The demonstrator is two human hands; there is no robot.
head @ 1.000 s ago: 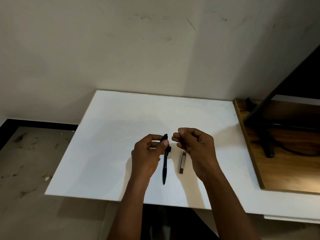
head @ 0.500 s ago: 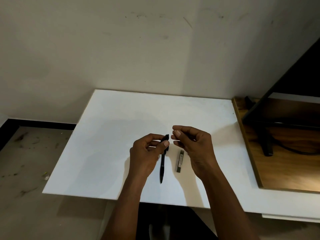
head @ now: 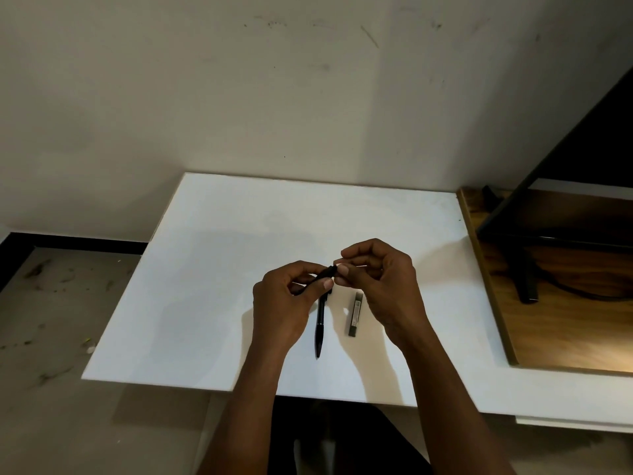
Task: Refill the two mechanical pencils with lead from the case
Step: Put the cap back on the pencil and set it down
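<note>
while the left hand [head: 284, 303] clasps one slim black mechanical pencil [head: 317, 279] top-up for loading, right hand [head: 380, 286] pinches at its end, prob w/ lead; second black pencil [head: 320, 329] & grey lead case [head: 356, 315] lie on white board [head: 212, 286].

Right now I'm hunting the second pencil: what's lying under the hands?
Under the left hand, a black pencil lies on the white table, its top covered. The lead case lies beside it, partly under the right hand.

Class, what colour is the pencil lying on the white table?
Black; the pencil shows clearly in the head view, beside the lead case.
</note>
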